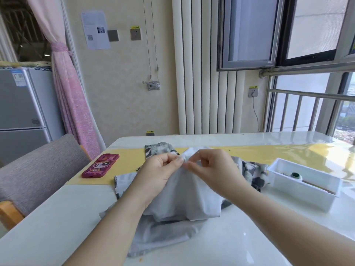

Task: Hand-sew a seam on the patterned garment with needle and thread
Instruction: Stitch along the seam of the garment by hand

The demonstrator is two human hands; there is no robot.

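In the middle of the frame, the left hand (163,169) and right hand (211,166) both pinch the lifted garment (184,196)

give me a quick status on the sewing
Left hand pinches lifted garment fold. Right hand pinches beside it; needle too small to see. Phone and white tray off to the sides.

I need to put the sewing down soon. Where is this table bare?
Bare: the white tabletop left of the garment, in front of the phone; the yellow runner behind the white tray; the near right corner before that tray. Crowded: the middle, where the left hand and right hand pinch the garment.
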